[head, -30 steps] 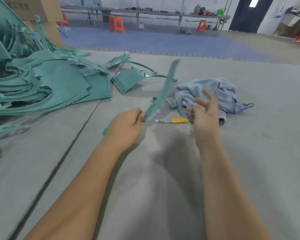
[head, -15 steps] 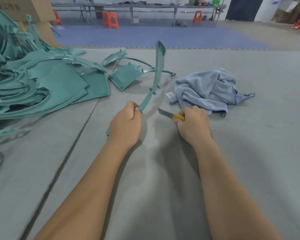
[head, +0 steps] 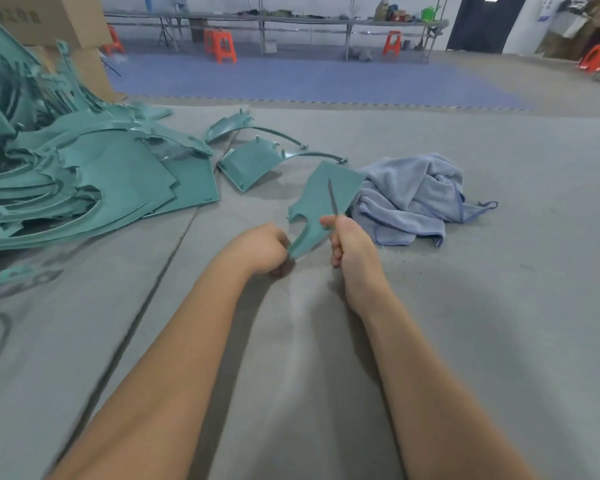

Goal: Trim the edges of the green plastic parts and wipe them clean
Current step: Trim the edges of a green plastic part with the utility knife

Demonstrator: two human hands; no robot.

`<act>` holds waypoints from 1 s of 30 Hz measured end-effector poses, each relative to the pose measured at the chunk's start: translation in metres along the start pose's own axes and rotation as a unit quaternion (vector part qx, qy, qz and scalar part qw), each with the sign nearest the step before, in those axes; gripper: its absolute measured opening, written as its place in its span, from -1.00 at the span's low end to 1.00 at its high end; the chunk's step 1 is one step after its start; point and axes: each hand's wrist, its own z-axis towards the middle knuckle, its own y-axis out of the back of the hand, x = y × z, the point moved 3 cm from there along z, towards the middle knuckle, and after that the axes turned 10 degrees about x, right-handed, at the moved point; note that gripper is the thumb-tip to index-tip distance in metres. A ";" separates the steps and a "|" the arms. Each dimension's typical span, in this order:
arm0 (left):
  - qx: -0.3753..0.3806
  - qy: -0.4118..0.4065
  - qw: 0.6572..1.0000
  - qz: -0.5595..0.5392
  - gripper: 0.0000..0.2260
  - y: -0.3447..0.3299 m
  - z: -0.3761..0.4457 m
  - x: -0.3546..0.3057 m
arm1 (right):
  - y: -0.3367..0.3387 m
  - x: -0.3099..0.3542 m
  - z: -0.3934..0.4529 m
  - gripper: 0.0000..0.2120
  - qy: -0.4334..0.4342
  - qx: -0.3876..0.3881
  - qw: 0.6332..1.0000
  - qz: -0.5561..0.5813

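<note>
Now left hand (head: 262, 249) grips green part (head: 323, 199); right hand (head: 349, 245) grasps knife (head: 332, 197), blade toward 12 o'clock: shave edge lightly.

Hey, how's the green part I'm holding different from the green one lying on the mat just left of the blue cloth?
The held green part is off the mat, gripped at its narrow lower end by the left hand, with the knife blade in the right hand in front of it. The lying green part rests on the mat, untouched. Its small pegs and a thin curved arm show; the held part shows a plain face. Both are the same green plastic.
</note>
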 end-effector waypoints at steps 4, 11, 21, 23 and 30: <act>0.121 -0.082 0.984 -0.102 -0.86 -0.003 -0.013 0.001 | 0.002 -0.002 -0.005 -0.83 0.048 0.007 0.999 -0.024; -0.046 -0.135 0.948 -0.285 -0.86 -0.024 -0.020 0.014 | 0.002 -0.004 0.001 -0.73 0.012 -0.021 0.999 0.045; -0.156 -0.113 0.935 -0.299 -0.81 -0.023 -0.019 0.019 | -0.003 0.002 -0.005 -0.61 0.009 0.045 0.998 0.044; -0.143 -0.113 0.930 -0.319 -0.80 -0.023 -0.021 0.019 | -0.003 0.001 -0.006 -0.63 -0.002 0.052 0.998 0.018; -0.104 -0.126 0.893 -0.420 -0.70 -0.025 -0.027 0.015 | 0.001 0.000 -0.005 -0.86 0.015 0.105 0.994 0.015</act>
